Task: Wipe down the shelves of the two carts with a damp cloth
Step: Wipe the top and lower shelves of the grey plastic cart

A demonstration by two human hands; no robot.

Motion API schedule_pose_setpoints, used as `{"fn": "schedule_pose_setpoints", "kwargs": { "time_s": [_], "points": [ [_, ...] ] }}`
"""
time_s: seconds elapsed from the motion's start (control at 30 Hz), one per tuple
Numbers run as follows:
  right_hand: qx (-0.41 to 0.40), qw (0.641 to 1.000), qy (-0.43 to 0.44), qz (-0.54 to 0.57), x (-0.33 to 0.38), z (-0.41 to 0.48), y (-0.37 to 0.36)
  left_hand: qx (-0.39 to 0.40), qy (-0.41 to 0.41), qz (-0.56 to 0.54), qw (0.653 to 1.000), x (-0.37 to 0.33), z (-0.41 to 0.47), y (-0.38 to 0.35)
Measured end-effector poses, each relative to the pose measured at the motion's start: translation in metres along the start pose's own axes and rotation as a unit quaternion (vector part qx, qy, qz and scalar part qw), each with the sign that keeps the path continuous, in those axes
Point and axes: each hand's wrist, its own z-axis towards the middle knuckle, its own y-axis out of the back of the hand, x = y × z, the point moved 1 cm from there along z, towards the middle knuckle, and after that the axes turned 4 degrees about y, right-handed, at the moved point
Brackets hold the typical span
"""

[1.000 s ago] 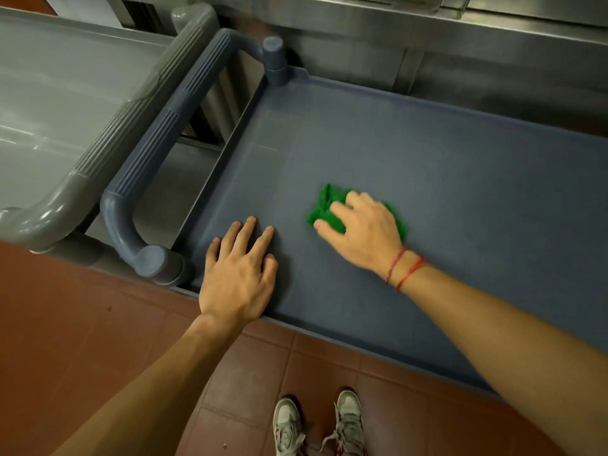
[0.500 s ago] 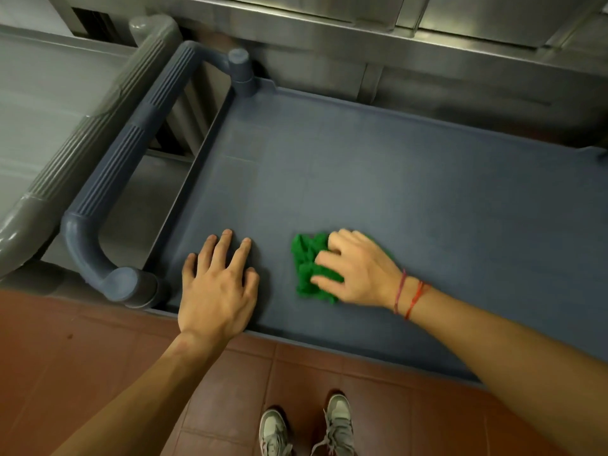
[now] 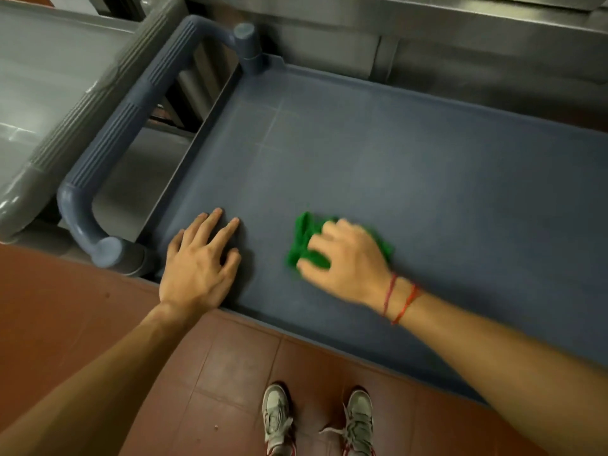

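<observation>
At the foot of the view, on the red-brown tiled floor (image 3: 82, 307), a pair of grey laced shoes (image 3: 276, 419) stands just short of the cart's near edge. On the near part of the blue-grey cart shelf (image 3: 394, 166) lies the green cloth (image 3: 304, 238), bunched and creased, bright against the matt, finely textured surface. The right hand (image 3: 348, 264) covers most of it. Its fingers are curled down over the cloth, with the thumb along the cloth's near edge, clamping it against the shelf. The hand and cloth are blurred, so the individual fingertips cannot be made out. Two red threads (image 3: 399, 299) circle the right wrist. To the left, apart from the cloth, the left hand (image 3: 197, 268) lies palm down on the shelf near its corner, fingers straight and slightly spread, holding nothing. Faint pale lines mark the shelf surface further back. The ribbed blue-grey handle (image 3: 131, 116) runs along the shelf's left end. Just beside it is the lighter grey cart (image 3: 42, 77), cut off by the left edge of the frame. Beyond the shelf's far rim is a stainless-steel unit (image 3: 460, 37), of which only the lower front is visible. The shelf's right end lies outside the frame, and any lower shelves are hidden.
</observation>
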Motion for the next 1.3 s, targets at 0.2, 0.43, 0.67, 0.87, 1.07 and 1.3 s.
{"fn": "schedule_pose_setpoints", "kwargs": {
  "time_s": [0.2, 0.43, 0.67, 0.87, 1.07, 1.3],
  "points": [
    [0.066, 0.984, 0.148, 0.077, 0.012, -0.038, 0.012, 0.006, 0.007, -0.004, 1.000, -0.004, 0.000, 0.003],
    [-0.006, 0.995, 0.074, -0.062, -0.094, 0.026, 0.019, -0.001, -0.001, -0.013, 1.000, -0.001, 0.000, 0.001],
    [-0.039, 0.987, -0.130, -0.084, -0.104, 0.041, 0.018, 0.006, -0.005, 0.002, 1.000, -0.002, 0.000, 0.000],
    [-0.001, 0.999, -0.040, -0.034, -0.056, -0.002, 0.024, -0.051, -0.056, -0.026, 0.997, -0.047, 0.030, -0.009],
    [0.021, 0.999, 0.018, -0.029, -0.055, -0.032, 0.041, -0.034, -0.081, -0.076, 0.993, -0.135, 0.067, -0.032],
    [-0.012, 0.995, 0.029, -0.092, -0.133, 0.016, 0.040, -0.029, -0.072, 0.027, 0.997, -0.145, 0.067, -0.042]
  ]
}}
